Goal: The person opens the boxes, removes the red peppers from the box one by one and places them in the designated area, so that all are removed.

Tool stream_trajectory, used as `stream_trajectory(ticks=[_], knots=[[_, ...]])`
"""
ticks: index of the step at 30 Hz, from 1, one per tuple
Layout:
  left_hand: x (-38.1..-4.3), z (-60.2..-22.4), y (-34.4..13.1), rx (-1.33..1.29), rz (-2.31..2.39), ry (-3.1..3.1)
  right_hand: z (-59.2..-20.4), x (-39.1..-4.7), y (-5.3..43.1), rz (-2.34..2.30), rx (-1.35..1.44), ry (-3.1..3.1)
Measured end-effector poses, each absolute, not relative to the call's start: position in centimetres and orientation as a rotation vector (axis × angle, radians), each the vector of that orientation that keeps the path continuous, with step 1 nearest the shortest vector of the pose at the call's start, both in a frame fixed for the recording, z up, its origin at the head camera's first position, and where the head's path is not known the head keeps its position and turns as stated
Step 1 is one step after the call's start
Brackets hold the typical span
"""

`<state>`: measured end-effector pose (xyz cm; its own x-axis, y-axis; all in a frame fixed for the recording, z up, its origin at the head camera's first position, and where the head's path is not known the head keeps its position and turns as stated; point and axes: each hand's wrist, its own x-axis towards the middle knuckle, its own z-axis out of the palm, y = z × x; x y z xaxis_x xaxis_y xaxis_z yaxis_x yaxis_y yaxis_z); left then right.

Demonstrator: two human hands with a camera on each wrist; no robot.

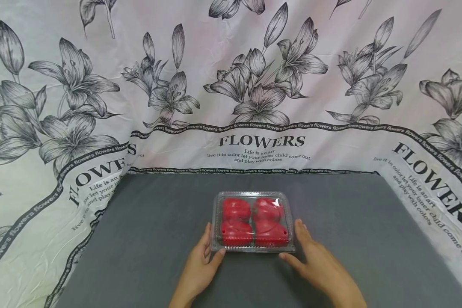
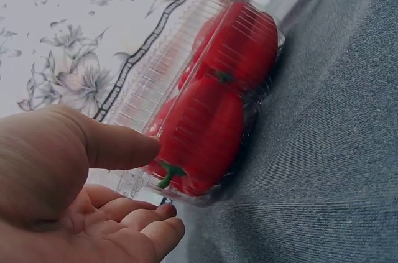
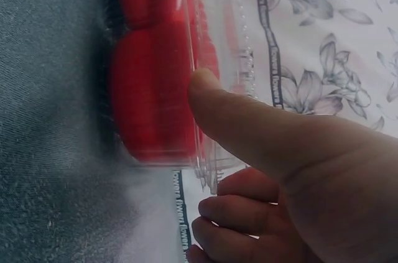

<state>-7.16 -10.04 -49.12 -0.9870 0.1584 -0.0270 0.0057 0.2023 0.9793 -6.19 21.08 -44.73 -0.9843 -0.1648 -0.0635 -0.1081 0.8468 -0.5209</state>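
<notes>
A clear plastic clamshell box [image 1: 253, 248] with red bell peppers [image 1: 236, 209] inside sits in front of me, its lid down. My left hand [image 1: 198, 267] holds its near left corner, thumb at the front edge and fingers along the left side. In the left wrist view, the thumb [image 2: 127, 146] lies on the rim, with the fingers on the other side of it. My right hand [image 1: 317, 261] holds the near right corner; in the right wrist view its thumb [image 3: 239, 117] overlaps the rim and the other fingers curl behind. Green stems [image 2: 171, 173] show through the plastic.
A dark grey cloth-covered table [image 1: 158, 214] lies under the box. White curtains [image 1: 254, 149] printed with flowers and lettering stand at its back and along both sides.
</notes>
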Motion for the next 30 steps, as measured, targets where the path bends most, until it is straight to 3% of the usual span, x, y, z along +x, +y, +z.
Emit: stream_trajectory(ticks=[30], knots=[[-7.45, -49.37, -10.35, 0.206, 1.976, 2.274, -45.31, -7.1, 21.45, -0.706, -0.266, 3.108]])
